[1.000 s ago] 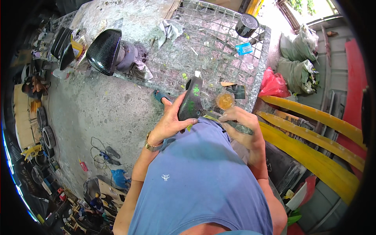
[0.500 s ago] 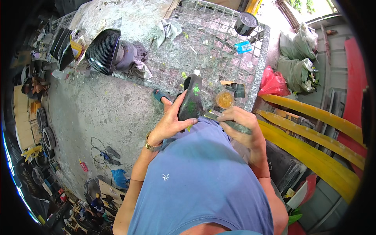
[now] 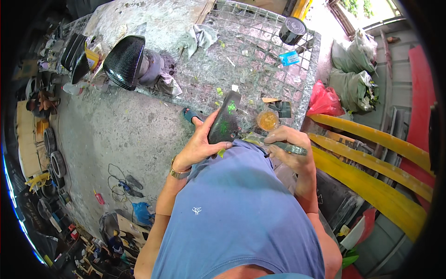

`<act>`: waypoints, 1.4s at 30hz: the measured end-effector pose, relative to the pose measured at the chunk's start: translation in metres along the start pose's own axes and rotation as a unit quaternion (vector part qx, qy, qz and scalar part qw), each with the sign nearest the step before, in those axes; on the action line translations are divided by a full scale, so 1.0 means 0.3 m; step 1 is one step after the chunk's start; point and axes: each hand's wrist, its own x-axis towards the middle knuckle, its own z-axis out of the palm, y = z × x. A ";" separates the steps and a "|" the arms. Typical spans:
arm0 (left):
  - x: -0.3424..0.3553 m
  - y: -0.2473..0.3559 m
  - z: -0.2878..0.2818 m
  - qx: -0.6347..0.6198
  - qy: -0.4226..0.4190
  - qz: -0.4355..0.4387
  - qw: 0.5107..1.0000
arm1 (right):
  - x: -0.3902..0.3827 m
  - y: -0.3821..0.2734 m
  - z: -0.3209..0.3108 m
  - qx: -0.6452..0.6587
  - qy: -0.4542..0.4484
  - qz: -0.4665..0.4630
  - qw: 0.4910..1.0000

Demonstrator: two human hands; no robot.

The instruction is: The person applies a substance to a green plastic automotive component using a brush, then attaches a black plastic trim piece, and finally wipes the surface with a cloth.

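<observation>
My left hand (image 3: 202, 143) grips a dark curved shell piece (image 3: 225, 122) with green marks, fingers behind its left side and thumb along its lower edge. It is held upright just above my blue shirt. Off to its right, my right hand (image 3: 291, 146) is closed round the dark grey-green handle of a slim hand tool (image 3: 293, 149); the working end is too small to make out. The tool is apart from the shell. Between them, yellow-green scraps (image 3: 253, 137) lie by the shirt's edge. Beyond the right hand stands a round tub of amber stuff (image 3: 268, 121).
A littered grey work table (image 3: 204, 69) bears a glossy black woven-pattern shell (image 3: 124, 63), a grey rag (image 3: 202, 38), a black can (image 3: 292, 30) and a blue packet (image 3: 289, 58). Long yellow strips (image 3: 371, 186) lie to the right, near a red bag (image 3: 324, 98) and stuffed sacks (image 3: 353, 88).
The shell piece has turned in my left hand, so its hollow upper opening no longer shows. My right hand has drawn slightly right, and the tool has come away from the shell.
</observation>
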 end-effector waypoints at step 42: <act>-0.067 0.001 -0.057 -0.062 0.095 -0.065 0.991 | -0.109 0.586 -0.082 -0.149 0.234 0.224 0.934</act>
